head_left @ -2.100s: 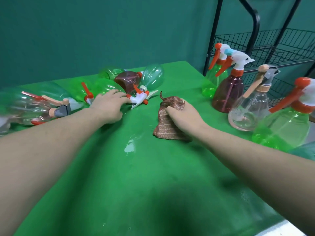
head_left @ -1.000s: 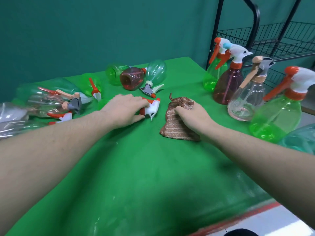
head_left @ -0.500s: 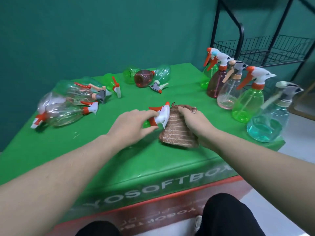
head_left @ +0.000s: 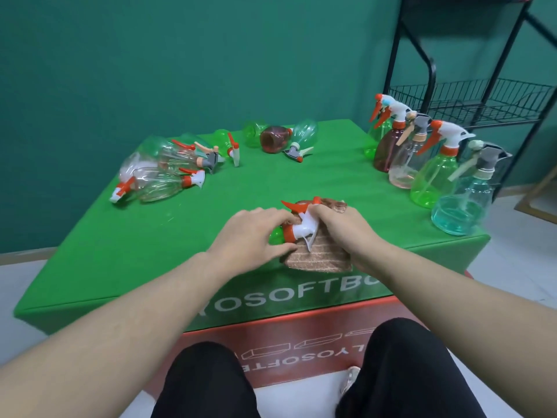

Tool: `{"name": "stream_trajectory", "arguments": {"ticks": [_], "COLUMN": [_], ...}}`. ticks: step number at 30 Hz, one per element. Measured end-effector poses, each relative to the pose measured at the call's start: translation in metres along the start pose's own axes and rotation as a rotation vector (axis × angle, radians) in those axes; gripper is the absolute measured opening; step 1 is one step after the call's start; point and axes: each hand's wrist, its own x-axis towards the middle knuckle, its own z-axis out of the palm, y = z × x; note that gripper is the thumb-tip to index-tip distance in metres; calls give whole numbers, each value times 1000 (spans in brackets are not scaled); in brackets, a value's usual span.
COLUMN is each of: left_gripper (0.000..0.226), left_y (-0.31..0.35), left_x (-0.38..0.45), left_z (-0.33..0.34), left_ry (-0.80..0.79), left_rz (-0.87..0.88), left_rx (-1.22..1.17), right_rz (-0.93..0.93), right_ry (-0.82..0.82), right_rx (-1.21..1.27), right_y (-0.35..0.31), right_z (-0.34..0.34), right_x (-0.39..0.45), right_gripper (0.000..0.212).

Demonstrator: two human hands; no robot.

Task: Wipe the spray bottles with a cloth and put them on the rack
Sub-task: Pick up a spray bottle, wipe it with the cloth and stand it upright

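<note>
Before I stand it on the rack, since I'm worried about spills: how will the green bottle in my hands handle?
The green spray bottle looks empty, so it is probably light. Its thin clear plastic may flex under the left hand. The white trigger head could make it top-heavy and apt to tip.

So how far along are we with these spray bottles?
Early. The wire rack shows no bottles. Five bottles stand upright at the table's right edge; whether they were wiped can't be told. In hand: the left hand grips a green bottle against the cloth held by the right hand. Left: the bottles lying at the back.
</note>
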Motion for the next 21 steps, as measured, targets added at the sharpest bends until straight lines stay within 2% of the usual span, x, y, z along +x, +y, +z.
{"name": "stream_trajectory", "arguments": {"ticks": [3, 6, 11, 14, 18, 21], "left_gripper": [77, 85, 87, 87, 88, 88], "left_y": [-8, -20, -24, -32, -40, -39], "left_x": [-6, -10, -6, -7, -8, -7], "left_z": [-1, 0, 3, 1, -8, -12], "left_ry": [-51, -131, -169, -161, -116, -118], "left_rz": [-28, -20, -13, -65, -133, -116], "left_rx": [47, 108, 85, 49, 20, 71], "right_rz": [-10, -2, 4, 29, 20, 2], "right_ry": [28, 39, 24, -2, 14, 39], "right_rx": [20, 58, 81, 109, 140, 176], "right_y": [2, 2, 4, 5, 10, 11], "right_z": [-4, -7, -10, -15, -21, -20], "right_x": [-4, -6, -3, -1, 5, 10], "right_gripper": [13, 12, 18, 21, 5, 10]}}
